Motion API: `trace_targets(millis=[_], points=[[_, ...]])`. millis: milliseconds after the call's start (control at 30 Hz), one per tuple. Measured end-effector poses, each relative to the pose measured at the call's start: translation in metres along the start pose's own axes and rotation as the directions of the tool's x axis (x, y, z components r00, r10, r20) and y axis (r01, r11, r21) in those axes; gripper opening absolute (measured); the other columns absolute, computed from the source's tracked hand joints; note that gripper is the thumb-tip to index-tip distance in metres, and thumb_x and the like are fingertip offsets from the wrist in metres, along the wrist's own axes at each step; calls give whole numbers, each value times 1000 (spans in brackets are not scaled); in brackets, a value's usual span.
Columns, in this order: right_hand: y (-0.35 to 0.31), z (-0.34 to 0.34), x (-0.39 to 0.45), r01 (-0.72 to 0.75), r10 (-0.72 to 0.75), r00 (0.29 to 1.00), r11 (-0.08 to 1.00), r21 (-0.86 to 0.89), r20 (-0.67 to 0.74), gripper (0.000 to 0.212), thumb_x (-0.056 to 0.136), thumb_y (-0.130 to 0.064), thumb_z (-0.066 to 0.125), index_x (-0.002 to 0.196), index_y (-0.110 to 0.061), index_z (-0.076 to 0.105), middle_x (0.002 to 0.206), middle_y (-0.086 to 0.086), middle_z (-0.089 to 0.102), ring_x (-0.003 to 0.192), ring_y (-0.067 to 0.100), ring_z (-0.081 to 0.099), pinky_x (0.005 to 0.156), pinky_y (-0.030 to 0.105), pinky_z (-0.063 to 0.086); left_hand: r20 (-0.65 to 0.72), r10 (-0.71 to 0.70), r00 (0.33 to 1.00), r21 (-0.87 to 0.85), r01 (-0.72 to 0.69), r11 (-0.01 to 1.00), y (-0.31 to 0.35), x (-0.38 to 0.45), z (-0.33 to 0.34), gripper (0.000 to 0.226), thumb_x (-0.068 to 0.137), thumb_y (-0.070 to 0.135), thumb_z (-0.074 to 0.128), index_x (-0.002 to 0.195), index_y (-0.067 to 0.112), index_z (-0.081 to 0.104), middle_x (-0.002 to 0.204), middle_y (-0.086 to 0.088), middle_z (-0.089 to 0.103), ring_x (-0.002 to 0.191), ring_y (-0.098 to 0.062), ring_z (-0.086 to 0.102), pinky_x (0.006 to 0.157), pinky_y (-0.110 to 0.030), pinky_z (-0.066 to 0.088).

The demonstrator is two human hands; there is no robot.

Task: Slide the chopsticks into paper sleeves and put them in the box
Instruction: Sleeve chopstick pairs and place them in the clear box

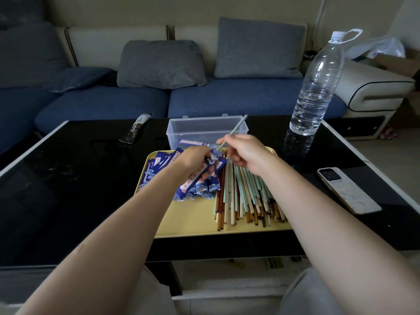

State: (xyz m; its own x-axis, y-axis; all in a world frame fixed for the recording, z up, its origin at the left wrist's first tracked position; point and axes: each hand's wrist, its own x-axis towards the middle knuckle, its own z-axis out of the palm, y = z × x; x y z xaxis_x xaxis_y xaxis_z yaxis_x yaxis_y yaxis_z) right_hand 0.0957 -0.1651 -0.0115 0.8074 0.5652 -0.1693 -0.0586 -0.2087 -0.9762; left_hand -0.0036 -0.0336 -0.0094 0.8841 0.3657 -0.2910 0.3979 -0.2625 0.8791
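Note:
My left hand (193, 159) grips a blue patterned paper sleeve (200, 176) above the yellow tray (193, 219). My right hand (244, 153) pinches a pale green chopstick (234, 130), whose lower tip meets the sleeve's open end near my left fingers. A pile of blue sleeves (156, 167) lies on the tray's left half. Several loose chopsticks (247, 196) in green, cream and brown lie on its right half. Just behind the tray stands the clear plastic box (181, 130), with one sleeved item lying inside.
A tall water bottle (316, 87) stands at the back right of the black table (68, 178). A phone (347, 192) lies to the right of the tray. A dark packet (136, 130) rests at the back left. A blue sofa with grey cushions sits behind.

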Motion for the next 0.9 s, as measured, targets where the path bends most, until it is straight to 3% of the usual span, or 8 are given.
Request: trace_targets(millis=[100,233,367,433,533,633,767,900], points=[[-4,3,-4,-89,113,992,948,-305,63,43,98,-57,51,119,-20,60,90,4,63,64,13,55,54,25,44,-39,-19,999,-62,17,998,1,2,1,34,97,16,35,74,2,55,53,-10,58,43,-20,47,46,-25,41],[-5,-2,1,10,-39,991,976,-217,-129,54,104,-35,48,154,-22,29,116,5,66,70,11,66,53,21,49,-28,-46,999,-80,44,996,1,3,3,27,96,14,35,85,-1,55,57,-11,60,44,-20,49,46,-27,43],[-1,-4,3,87,-94,996,944,-317,-6,38,103,-12,44,137,-21,58,126,4,62,87,19,71,61,25,57,-38,-83,996,-78,80,994,3,4,6,24,98,12,37,84,1,53,64,-13,61,46,-20,52,48,-29,44],[3,-4,3,48,-53,999,928,-370,-1,40,102,-8,42,139,-18,55,123,6,63,84,21,73,62,29,58,-46,-97,994,-79,93,993,3,6,8,24,98,12,37,87,0,54,64,-13,62,46,-21,53,49,-29,45],[6,-11,5,-21,-107,985,713,-700,-139,30,100,-13,50,129,-13,58,107,4,64,84,21,68,63,31,55,-46,-99,994,-110,94,990,6,7,13,27,101,13,36,94,-1,58,78,-15,69,53,-23,58,56,-31,50],[9,-13,-4,-137,51,991,388,-912,-127,29,97,-28,62,120,-10,61,88,3,59,83,20,64,66,29,50,-23,-114,993,-96,111,989,8,8,20,26,103,16,36,101,2,58,85,-11,75,55,-22,62,55,-31,54],[13,-4,-6,-166,211,970,221,-961,-119,52,88,-43,71,127,-11,59,105,7,58,107,28,62,85,35,51,-4,-245,970,101,244,965,17,7,28,36,104,24,37,91,1,61,85,-21,71,65,-28,64,73,-36,56],[13,2,-5,-146,201,974,223,-964,-101,36,93,-31,62,122,-9,61,101,8,55,107,30,62,92,36,51,-71,-338,939,201,345,917,20,10,32,44,106,32,38,95,-2,63,79,-18,69,64,-25,64,75,-33,56]])
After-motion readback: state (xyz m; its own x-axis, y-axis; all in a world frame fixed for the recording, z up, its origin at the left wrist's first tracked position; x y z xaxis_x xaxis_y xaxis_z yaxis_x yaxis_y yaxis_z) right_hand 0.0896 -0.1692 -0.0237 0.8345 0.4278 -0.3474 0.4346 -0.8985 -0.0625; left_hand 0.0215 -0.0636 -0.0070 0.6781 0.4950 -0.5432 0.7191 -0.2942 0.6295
